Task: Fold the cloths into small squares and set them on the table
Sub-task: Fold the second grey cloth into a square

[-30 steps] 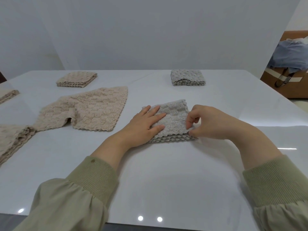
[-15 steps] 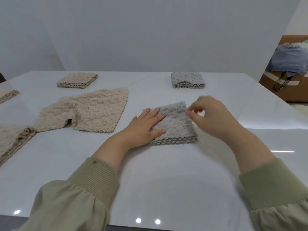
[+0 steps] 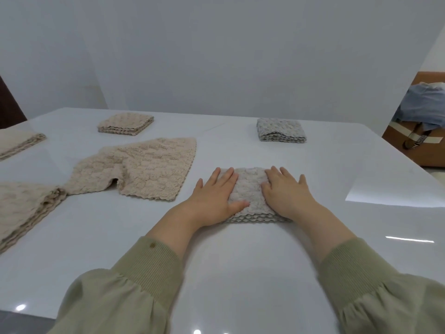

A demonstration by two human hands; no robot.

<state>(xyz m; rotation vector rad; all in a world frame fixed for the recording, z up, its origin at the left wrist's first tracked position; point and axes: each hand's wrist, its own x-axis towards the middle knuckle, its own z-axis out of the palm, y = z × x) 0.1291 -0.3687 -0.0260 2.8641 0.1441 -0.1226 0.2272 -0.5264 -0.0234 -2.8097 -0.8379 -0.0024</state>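
We have both hands flat on the folded grey cloth (image 3: pixel 248 196) at the near middle of the white bench (image 3: pixel 240 256), left hand (image 3: pixel 214 201) and right hand (image 3: pixel 286 194) with fingers spread, gripping nothing. If we lift off unevenly, the springy layers may slide and splay. The cloth looks thick, nubbly, scallop-edged, roughly square.

Both hands (image 3: pixel 214 198) (image 3: pixel 286 196) lie flat on the folded grey cloth (image 3: pixel 249 196).
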